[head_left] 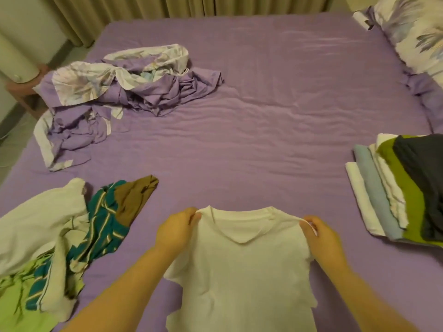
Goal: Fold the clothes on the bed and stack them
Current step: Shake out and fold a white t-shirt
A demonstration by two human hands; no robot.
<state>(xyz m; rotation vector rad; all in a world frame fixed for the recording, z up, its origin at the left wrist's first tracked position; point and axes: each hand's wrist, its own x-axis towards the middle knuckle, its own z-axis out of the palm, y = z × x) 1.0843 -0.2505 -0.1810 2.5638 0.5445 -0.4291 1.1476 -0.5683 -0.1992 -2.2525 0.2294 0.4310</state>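
Observation:
A white T-shirt [242, 267] hangs stretched between my hands near the front edge of the purple bed [251, 130], neckline away from me. My left hand [177, 230] pinches its left shoulder. My right hand [321, 232] pinches its right shoulder. An unfolded heap of clothes [60, 238] lies at the front left: white, teal striped, brown and light green pieces. A stack of folded clothes [402, 188] sits at the right edge, with a dark grey piece on top, then green, white and pale blue ones.
A crumpled purple and floral bed sheet [115, 92] lies at the far left of the bed. A floral pillow [417, 34] rests at the far right corner. Curtains [143, 8] hang behind the bed. Bare mattress shows in the middle.

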